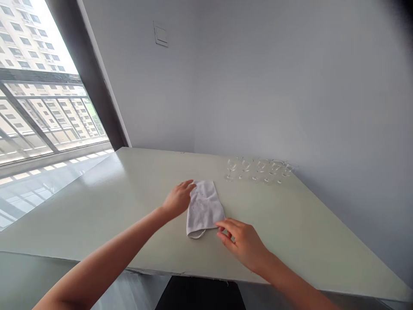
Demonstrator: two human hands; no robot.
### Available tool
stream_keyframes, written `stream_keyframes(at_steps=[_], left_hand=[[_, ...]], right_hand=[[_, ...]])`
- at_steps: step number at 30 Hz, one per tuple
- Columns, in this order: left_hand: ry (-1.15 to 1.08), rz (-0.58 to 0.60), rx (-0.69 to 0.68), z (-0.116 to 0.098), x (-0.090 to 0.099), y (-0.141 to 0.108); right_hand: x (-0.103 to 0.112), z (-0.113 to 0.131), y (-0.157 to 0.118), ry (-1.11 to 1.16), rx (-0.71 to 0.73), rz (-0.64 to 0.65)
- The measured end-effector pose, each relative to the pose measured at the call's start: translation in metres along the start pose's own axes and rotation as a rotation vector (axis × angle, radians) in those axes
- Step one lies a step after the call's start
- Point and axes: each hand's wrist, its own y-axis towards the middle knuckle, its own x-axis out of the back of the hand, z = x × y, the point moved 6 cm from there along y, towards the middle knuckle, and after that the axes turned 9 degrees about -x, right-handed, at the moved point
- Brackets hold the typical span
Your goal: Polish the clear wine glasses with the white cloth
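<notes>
A white cloth point(205, 206) lies folded on the pale table point(129, 189), in front of me. Its near left corner curls up a little, and a thin loop shows at its near edge. My left hand point(179, 198) rests at the cloth's upper left edge, fingers reaching over it; whether they pinch the fabric I cannot tell. At the lower right corner is my right hand point(240, 239), its fingertips touching or just beside the cloth, thumb apart from the fingers.
Several clear stemmed glasses point(260, 167) stand at the table's back right, near the grey wall point(290, 86). A window point(45, 94) is at the left. The table's front edge runs below my hands, with a black object point(200, 295) beneath it.
</notes>
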Motion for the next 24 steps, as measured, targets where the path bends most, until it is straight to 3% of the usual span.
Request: stream_keyframes(at_steps=[2,5,7,10,14,17,21,24], left_hand=[[-0.076,0.010,-0.040,-0.030,-0.014,-0.003],[-0.137,0.147,-0.062,-0.058,-0.049,0.003],[-0.163,0.232,-0.088,-0.060,-0.069,0.012],[-0.171,0.266,-0.168,-0.049,-0.084,0.030],[-0.160,0.279,-0.241,-0.019,-0.093,0.056],[-0.139,0.281,-0.232,0.016,-0.098,0.075],[-0.082,0.321,-0.119,0.082,-0.097,0.091],[-0.037,0.346,0.036,0.142,-0.085,0.086]], right_hand=[[-0.002,-0.017,0.013,0.017,-0.037,-0.052],[-0.006,-0.038,0.026,0.041,-0.081,-0.142],[-0.009,-0.051,0.028,0.066,-0.117,-0.164],[-0.016,-0.074,0.026,0.121,-0.187,-0.162],[-0.022,-0.109,0.019,0.202,-0.341,-0.198],[-0.024,-0.127,0.016,0.225,-0.438,-0.230],[-0.020,-0.138,0.014,0.211,-0.521,-0.252],[-0.018,-0.141,0.013,0.215,-0.552,-0.258]])
